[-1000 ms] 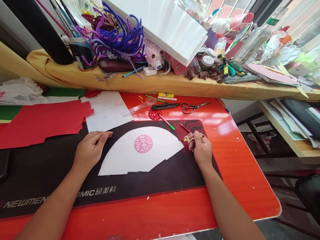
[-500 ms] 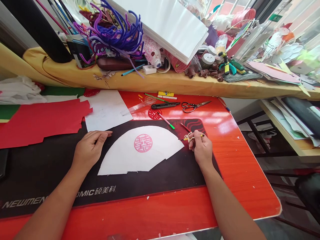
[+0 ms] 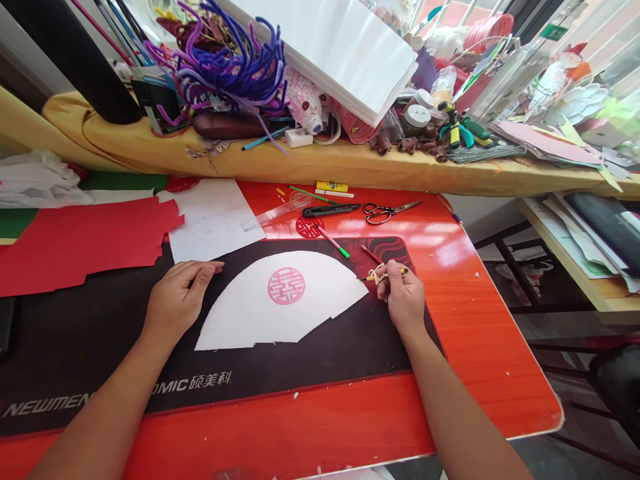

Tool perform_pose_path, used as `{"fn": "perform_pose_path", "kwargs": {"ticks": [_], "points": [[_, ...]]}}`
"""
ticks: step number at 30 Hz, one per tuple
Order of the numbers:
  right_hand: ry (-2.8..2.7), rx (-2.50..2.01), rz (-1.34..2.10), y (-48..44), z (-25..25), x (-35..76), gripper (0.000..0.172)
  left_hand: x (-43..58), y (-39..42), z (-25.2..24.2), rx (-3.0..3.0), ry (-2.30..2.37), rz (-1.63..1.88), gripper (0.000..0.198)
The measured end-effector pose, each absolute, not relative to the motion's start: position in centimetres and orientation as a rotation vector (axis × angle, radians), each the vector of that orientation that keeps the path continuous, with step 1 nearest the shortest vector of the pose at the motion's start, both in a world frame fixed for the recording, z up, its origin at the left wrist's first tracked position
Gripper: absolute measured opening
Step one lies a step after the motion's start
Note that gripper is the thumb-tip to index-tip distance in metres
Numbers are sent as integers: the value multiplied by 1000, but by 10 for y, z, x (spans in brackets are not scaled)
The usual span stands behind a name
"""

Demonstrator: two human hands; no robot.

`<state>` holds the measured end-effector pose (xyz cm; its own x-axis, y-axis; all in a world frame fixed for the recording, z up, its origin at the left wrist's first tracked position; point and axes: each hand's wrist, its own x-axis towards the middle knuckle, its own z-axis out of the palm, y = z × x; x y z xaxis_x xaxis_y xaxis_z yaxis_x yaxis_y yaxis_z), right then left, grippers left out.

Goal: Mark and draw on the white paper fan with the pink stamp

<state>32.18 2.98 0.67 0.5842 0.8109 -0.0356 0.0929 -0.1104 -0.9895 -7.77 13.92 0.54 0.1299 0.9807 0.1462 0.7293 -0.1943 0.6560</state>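
A white fan-shaped paper (image 3: 280,320) with a pink round cut-out (image 3: 287,286) at its middle lies on the black desk mat (image 3: 100,360). My left hand (image 3: 179,299) rests flat on the mat just left of the paper, fingers loosely stretched, holding nothing. At the paper's right tip, my right hand (image 3: 403,297) is closed in a pinch on a yellow pencil (image 3: 375,277) together with a pale looped cord.
Behind the mat on the red table (image 3: 475,347) lie scissors (image 3: 387,212), a black utility knife (image 3: 330,211), a clear ruler (image 3: 277,215), coloured pens (image 3: 333,241), a white sheet (image 3: 213,220) and red paper (image 3: 80,240). A cluttered yellow shelf (image 3: 320,167) runs across the back.
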Motion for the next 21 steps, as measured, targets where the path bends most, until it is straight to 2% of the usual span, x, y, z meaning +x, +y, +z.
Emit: {"fn": "perform_pose_path", "kwargs": {"ticks": [14,21], "points": [[-779,-1562,702,30,6,322,63,-79,139,3,1989,1661,784,47],[-805,-1599,707,30,7,321,63,-80,139,4,1988,1660,761,41]]}}
